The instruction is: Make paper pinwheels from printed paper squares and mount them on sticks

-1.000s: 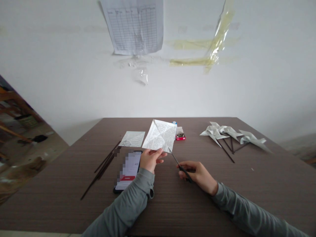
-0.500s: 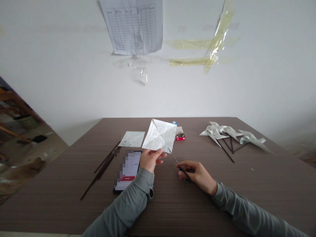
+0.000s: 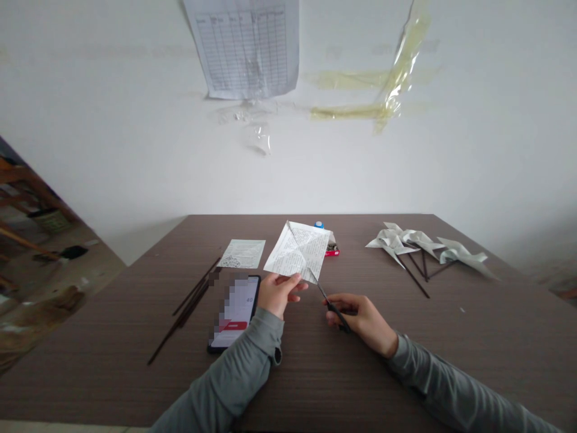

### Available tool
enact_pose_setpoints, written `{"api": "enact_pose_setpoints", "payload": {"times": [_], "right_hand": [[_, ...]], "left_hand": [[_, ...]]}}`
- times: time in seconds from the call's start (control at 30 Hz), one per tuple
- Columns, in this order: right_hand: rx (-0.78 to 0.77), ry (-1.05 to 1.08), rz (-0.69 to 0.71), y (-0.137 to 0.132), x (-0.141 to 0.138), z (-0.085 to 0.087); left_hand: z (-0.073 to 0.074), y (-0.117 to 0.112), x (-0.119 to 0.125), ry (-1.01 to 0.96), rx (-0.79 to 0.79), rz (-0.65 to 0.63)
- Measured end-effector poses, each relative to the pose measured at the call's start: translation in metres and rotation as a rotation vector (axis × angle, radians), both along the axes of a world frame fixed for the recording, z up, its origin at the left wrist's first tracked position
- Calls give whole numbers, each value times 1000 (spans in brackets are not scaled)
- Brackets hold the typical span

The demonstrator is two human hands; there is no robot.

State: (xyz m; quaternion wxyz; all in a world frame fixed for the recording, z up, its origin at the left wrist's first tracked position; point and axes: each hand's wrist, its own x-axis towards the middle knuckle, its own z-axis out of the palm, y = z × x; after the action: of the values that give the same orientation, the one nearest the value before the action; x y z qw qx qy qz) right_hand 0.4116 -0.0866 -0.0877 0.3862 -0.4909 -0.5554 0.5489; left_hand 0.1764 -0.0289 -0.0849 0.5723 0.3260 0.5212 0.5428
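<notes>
Printed white paper (image 3: 297, 250), folded into a creased square, sits mid-table, pinched firmly at its lower edge by our left hand (image 3: 276, 294)! Our right hand (image 3: 361, 317) closes narrowly around black-handled scissors (image 3: 332, 308), blades right at the sheet's lower corner, well beside a black smartphone (image 3: 234, 313).

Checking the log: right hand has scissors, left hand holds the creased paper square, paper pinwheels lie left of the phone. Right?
No: the paper pinwheels lie to the right of the phone, out toward the table's right side, as the head view shows. The right hand with the scissors and the left hand with the paper square are as you said.
</notes>
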Motion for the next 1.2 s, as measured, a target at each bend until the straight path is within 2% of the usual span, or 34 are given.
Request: {"api": "enact_pose_setpoints", "payload": {"times": [0.57, 0.83, 1.2], "right_hand": [[37, -11, -20, -2, -2, 2], [47, -7, -45, -1, -5, 6], [35, -21, -49, 1, -6, 2]], "left_hand": [[1, 0, 0, 50, -14, -10], [0, -3, -1, 58, 11, -76], [-3, -2, 0, 59, 22, -79]]}}
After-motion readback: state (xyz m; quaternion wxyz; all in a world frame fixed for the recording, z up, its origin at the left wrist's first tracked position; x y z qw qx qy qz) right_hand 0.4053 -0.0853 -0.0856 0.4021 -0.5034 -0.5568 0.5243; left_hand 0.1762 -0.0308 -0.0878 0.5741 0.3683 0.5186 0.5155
